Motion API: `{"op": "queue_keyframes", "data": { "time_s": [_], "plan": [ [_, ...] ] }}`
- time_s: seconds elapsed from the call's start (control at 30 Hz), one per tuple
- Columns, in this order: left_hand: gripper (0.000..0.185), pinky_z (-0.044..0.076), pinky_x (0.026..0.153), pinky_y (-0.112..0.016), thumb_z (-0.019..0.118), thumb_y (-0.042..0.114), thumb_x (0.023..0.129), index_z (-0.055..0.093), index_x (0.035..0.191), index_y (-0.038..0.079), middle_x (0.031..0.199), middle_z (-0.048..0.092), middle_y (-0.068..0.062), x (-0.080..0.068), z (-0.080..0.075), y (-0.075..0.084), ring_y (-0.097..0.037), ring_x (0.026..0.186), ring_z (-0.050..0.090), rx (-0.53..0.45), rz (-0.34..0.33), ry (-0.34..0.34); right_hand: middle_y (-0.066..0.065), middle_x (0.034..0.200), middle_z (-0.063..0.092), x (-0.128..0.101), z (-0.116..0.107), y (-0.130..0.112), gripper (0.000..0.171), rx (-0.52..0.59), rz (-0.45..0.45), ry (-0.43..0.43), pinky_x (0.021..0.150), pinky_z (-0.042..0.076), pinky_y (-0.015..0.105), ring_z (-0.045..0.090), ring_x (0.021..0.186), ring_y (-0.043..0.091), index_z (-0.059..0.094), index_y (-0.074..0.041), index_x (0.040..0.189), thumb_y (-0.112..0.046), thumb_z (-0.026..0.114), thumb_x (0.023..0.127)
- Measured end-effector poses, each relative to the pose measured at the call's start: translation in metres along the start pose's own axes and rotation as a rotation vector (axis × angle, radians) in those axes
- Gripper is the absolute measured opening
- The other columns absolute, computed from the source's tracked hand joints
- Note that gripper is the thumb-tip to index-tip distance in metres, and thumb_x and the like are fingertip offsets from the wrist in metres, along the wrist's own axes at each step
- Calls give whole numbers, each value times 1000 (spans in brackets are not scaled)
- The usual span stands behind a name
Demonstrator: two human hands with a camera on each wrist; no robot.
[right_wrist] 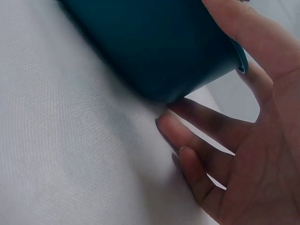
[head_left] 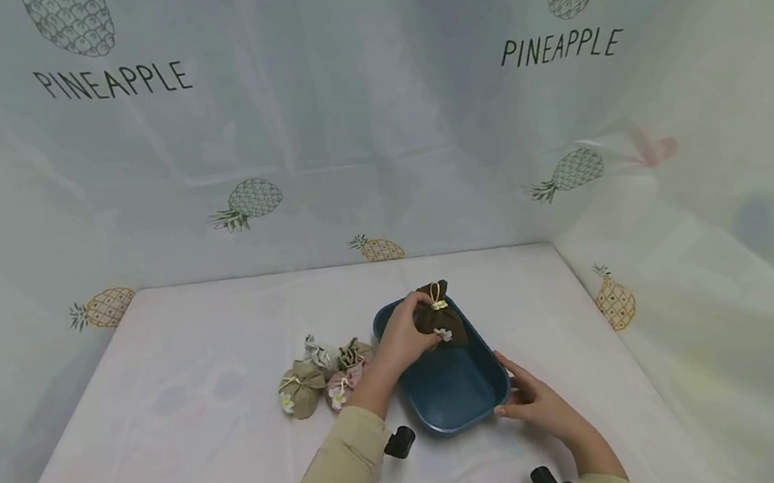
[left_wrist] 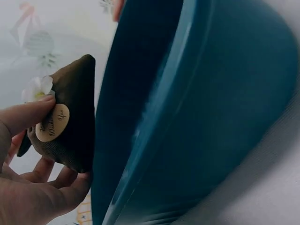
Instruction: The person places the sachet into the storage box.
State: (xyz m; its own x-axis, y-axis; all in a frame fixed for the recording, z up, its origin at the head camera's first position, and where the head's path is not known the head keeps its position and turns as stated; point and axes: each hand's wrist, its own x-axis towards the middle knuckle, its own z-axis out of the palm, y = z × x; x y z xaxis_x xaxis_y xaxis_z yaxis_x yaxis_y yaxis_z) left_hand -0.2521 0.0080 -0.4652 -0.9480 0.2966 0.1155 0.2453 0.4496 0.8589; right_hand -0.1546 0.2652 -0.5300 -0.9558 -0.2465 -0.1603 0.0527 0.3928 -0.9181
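My left hand (head_left: 406, 337) pinches a dark brown drawstring pouch (head_left: 442, 325) with a gold tie and a white flower, over the far part of a blue plastic bin (head_left: 447, 391). In the left wrist view, the pouch (left_wrist: 75, 112) shows a round paper sticker (left_wrist: 54, 123) and sits beside the bin's rim (left_wrist: 154, 108), thumb on its flower side. At the bin's near right corner, my right hand (head_left: 539, 402) holds the wall between thumb and fingers. The right wrist view shows that hand's lower fingers (right_wrist: 197, 154) low by the bin's base (right_wrist: 159, 89).
Left of the bin, several small drawstring pouches (head_left: 301, 389) in tan, pink and grey lie bunched on the white-covered table (head_left: 189, 471). A pineapple-print sheet (head_left: 367, 111) hangs behind and around the table. Black wrist mounts (head_left: 399, 442) show at both forearms.
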Motion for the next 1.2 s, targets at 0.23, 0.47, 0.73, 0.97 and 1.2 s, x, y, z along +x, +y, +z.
{"op": "queue_keyframes", "data": {
  "time_s": [0.23, 0.47, 0.73, 0.97, 1.2],
  "plan": [
    [57, 50, 77, -41, 80, 1, 77, 50, 123, 16, 129, 52, -15, 22, 5, -7, -32, 110, 54, -13, -66, 8, 26, 127, 54, 0, -1, 1, 91, 23, -21, -23, 77, 50, 31, 62, 98, 26, 24, -19, 156, -15, 78, 84],
    [59, 48, 70, -38, 83, 4, 77, 52, 125, 17, 121, 54, -14, 36, 8, -4, -27, 97, 55, 100, -186, 6, 29, 126, 54, -1, 0, 1, 91, 44, -34, -22, 77, 51, 29, 63, 95, 24, 22, -14, 156, -11, 78, 84],
    [59, 45, 64, -34, 82, -1, 76, 53, 124, 16, 120, 55, -14, 50, 20, -17, -23, 83, 52, 122, -233, -14, 29, 131, 52, 0, 2, 0, 91, 65, 15, -2, 79, 51, 30, 62, 99, 28, 27, -19, 155, -11, 80, 81],
    [55, 42, 59, -33, 77, -6, 78, 53, 123, 16, 119, 57, -12, 52, 25, -20, -22, 80, 51, 131, -265, -45, 28, 131, 52, -1, 3, 0, 92, 77, 36, 29, 80, 51, 32, 62, 99, 27, 28, -21, 155, -12, 81, 80],
    [54, 48, 74, -37, 81, -6, 74, 57, 118, 13, 122, 58, -12, 49, 21, -23, -26, 97, 56, 120, -232, -38, 28, 130, 52, -1, 4, 1, 91, 76, 31, 26, 80, 51, 31, 62, 101, 28, 28, -21, 155, -12, 81, 81]
  ]
}}
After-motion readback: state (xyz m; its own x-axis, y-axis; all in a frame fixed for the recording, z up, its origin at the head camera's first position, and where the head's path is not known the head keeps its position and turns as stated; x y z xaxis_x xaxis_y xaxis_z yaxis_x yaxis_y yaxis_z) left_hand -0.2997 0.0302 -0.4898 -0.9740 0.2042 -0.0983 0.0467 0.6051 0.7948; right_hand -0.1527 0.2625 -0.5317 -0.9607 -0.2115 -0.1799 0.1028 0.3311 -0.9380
